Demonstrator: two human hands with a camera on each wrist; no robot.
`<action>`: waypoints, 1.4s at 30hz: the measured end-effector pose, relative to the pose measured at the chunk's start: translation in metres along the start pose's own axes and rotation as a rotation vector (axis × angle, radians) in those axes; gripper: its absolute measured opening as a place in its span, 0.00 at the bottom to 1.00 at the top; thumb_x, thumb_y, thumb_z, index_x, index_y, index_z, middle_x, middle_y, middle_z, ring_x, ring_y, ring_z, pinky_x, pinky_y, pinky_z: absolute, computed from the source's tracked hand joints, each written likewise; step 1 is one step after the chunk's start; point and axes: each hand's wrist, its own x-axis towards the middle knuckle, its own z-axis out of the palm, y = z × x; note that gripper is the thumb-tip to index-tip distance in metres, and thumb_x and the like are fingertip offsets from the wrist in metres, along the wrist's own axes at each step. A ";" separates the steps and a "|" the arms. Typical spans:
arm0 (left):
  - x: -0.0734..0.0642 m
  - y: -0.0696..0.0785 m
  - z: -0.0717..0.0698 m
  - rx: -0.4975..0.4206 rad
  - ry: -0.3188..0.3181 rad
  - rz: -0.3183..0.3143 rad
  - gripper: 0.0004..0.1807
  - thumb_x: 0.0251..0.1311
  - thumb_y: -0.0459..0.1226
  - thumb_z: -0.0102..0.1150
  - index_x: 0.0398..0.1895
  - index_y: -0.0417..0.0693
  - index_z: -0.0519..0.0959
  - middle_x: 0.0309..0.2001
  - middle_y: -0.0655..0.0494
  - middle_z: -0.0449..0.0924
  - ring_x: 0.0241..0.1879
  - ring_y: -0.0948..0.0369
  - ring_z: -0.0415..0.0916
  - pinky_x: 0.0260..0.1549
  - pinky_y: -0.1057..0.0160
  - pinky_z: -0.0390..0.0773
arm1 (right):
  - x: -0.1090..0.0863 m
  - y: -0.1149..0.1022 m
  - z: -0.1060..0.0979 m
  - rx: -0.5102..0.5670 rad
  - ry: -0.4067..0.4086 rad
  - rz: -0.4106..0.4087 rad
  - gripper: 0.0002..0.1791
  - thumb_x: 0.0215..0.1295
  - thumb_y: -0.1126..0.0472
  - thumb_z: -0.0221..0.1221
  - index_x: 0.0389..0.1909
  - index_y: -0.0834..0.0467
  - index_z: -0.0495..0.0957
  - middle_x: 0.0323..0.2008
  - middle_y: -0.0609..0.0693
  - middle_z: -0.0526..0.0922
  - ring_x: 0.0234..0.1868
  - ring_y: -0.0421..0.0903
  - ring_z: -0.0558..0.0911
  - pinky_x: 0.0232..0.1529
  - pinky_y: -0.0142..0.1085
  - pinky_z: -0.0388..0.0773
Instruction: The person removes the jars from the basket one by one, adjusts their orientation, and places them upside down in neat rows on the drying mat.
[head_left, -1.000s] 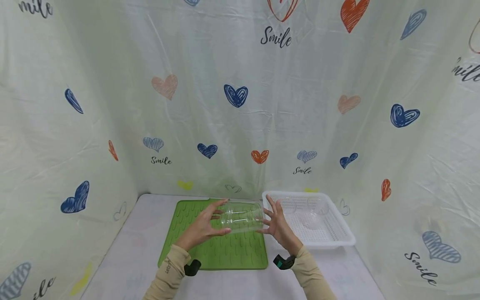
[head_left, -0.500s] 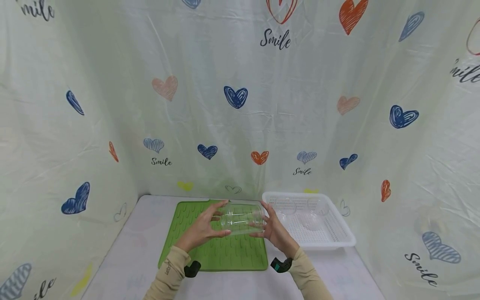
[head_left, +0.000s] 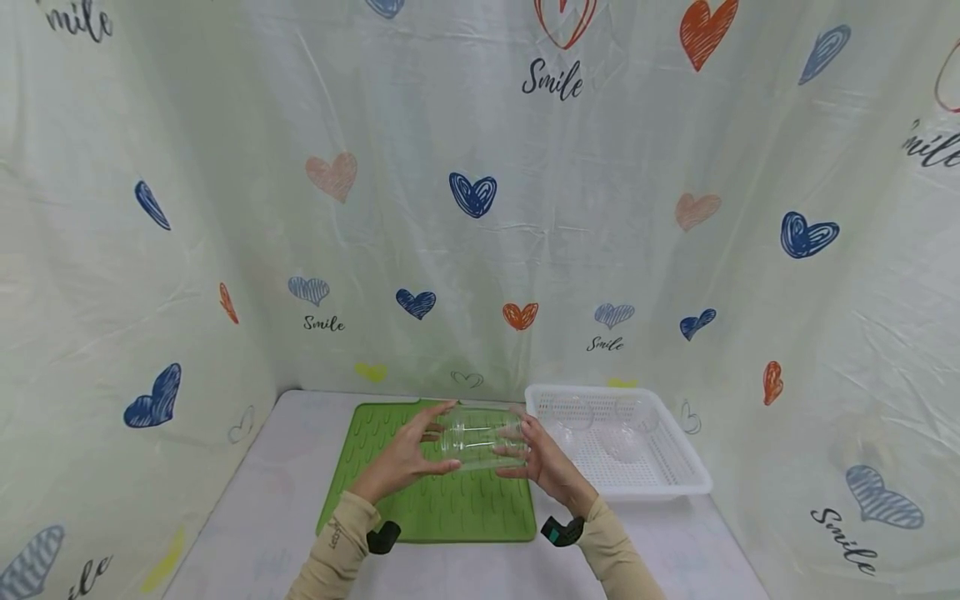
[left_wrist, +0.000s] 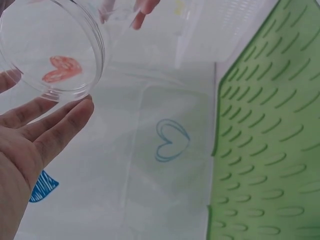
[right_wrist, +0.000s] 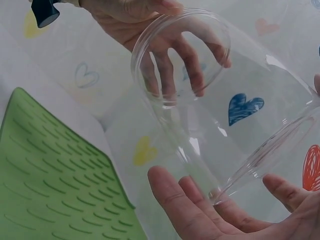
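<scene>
One clear jar [head_left: 472, 437], long axis nine-to-three, mouth toward nine o'clock. Left hand [head_left: 401, 458], right hand [head_left: 553, 465]: fingers clamped round opposite ends.

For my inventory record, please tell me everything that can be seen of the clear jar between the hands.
The clear jar is a smooth, transparent cylinder, glass or plastic; I cannot tell which. Ridges ring its rim end. It is held sideways in the air, seen against the green mat, with nothing visible inside. The left hand grips the rim end, the right hand the other.
</scene>
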 end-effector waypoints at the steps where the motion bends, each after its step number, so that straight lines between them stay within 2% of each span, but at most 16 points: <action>1: 0.000 0.001 0.000 0.003 0.000 0.005 0.50 0.52 0.53 0.69 0.75 0.65 0.52 0.72 0.52 0.58 0.59 0.46 0.72 0.50 0.46 0.79 | 0.000 0.000 0.000 0.006 -0.001 0.001 0.31 0.78 0.45 0.36 0.76 0.44 0.38 0.72 0.69 0.48 0.63 0.57 0.73 0.55 0.56 0.77; 5: 0.000 0.004 -0.002 -0.002 0.000 0.008 0.50 0.52 0.48 0.71 0.75 0.62 0.53 0.72 0.51 0.58 0.59 0.43 0.72 0.50 0.43 0.78 | 0.000 -0.001 0.001 0.014 0.000 -0.004 0.32 0.78 0.46 0.38 0.76 0.45 0.38 0.72 0.70 0.46 0.61 0.55 0.75 0.56 0.57 0.76; 10: 0.001 0.007 -0.004 0.001 -0.001 -0.001 0.50 0.52 0.45 0.72 0.75 0.58 0.54 0.72 0.50 0.58 0.60 0.43 0.71 0.50 0.41 0.77 | 0.001 -0.001 0.001 0.011 0.007 -0.008 0.32 0.78 0.47 0.39 0.76 0.46 0.39 0.71 0.69 0.50 0.61 0.55 0.75 0.57 0.59 0.75; 13: 0.001 0.007 -0.004 0.007 -0.004 -0.001 0.50 0.52 0.46 0.72 0.75 0.58 0.54 0.72 0.50 0.58 0.60 0.43 0.71 0.51 0.41 0.77 | 0.001 -0.001 0.001 0.012 0.009 -0.008 0.31 0.78 0.47 0.38 0.76 0.46 0.40 0.70 0.69 0.51 0.62 0.60 0.73 0.57 0.58 0.75; 17: 0.001 0.007 -0.004 0.008 -0.010 0.004 0.50 0.52 0.47 0.71 0.75 0.60 0.53 0.72 0.51 0.58 0.60 0.43 0.71 0.52 0.41 0.76 | 0.000 -0.001 0.002 0.018 0.013 -0.010 0.31 0.78 0.47 0.39 0.76 0.45 0.41 0.70 0.69 0.51 0.66 0.68 0.66 0.57 0.55 0.76; 20: 0.000 0.007 -0.005 0.003 -0.013 0.008 0.50 0.52 0.47 0.71 0.75 0.61 0.53 0.72 0.51 0.57 0.61 0.43 0.70 0.52 0.41 0.76 | 0.000 0.000 0.003 0.022 0.018 -0.011 0.31 0.78 0.48 0.39 0.76 0.45 0.41 0.69 0.66 0.54 0.67 0.71 0.63 0.58 0.54 0.76; 23: 0.000 0.007 -0.005 0.000 -0.018 0.004 0.50 0.52 0.48 0.72 0.75 0.62 0.52 0.72 0.50 0.57 0.62 0.43 0.69 0.54 0.40 0.75 | 0.000 0.000 0.003 0.017 0.029 -0.010 0.30 0.78 0.48 0.39 0.75 0.45 0.42 0.68 0.63 0.57 0.65 0.67 0.68 0.58 0.54 0.76; 26: 0.000 0.006 -0.006 0.016 -0.010 -0.011 0.52 0.50 0.50 0.72 0.76 0.65 0.51 0.72 0.52 0.58 0.62 0.44 0.69 0.54 0.40 0.74 | -0.001 0.000 0.004 0.014 0.039 -0.011 0.30 0.77 0.48 0.39 0.75 0.45 0.42 0.67 0.63 0.58 0.61 0.58 0.75 0.57 0.53 0.77; 30: 0.000 0.003 -0.009 0.059 0.037 -0.022 0.55 0.46 0.53 0.73 0.76 0.68 0.50 0.71 0.51 0.60 0.62 0.46 0.69 0.55 0.42 0.74 | -0.001 0.001 0.004 0.018 0.048 -0.014 0.30 0.77 0.49 0.40 0.75 0.45 0.42 0.66 0.64 0.57 0.57 0.52 0.78 0.56 0.52 0.78; 37: -0.009 -0.003 -0.026 0.064 0.109 -0.070 0.55 0.46 0.53 0.73 0.76 0.67 0.50 0.70 0.45 0.61 0.62 0.42 0.67 0.55 0.40 0.74 | -0.003 0.002 0.001 0.024 0.027 -0.037 0.30 0.78 0.51 0.38 0.76 0.47 0.42 0.65 0.63 0.58 0.58 0.52 0.77 0.58 0.55 0.75; 42: -0.019 -0.014 -0.042 0.122 0.140 -0.126 0.54 0.48 0.57 0.70 0.75 0.71 0.48 0.70 0.45 0.60 0.62 0.39 0.67 0.53 0.37 0.73 | -0.003 0.002 -0.002 0.011 0.034 -0.054 0.30 0.78 0.50 0.39 0.75 0.47 0.42 0.67 0.67 0.56 0.58 0.53 0.77 0.57 0.52 0.77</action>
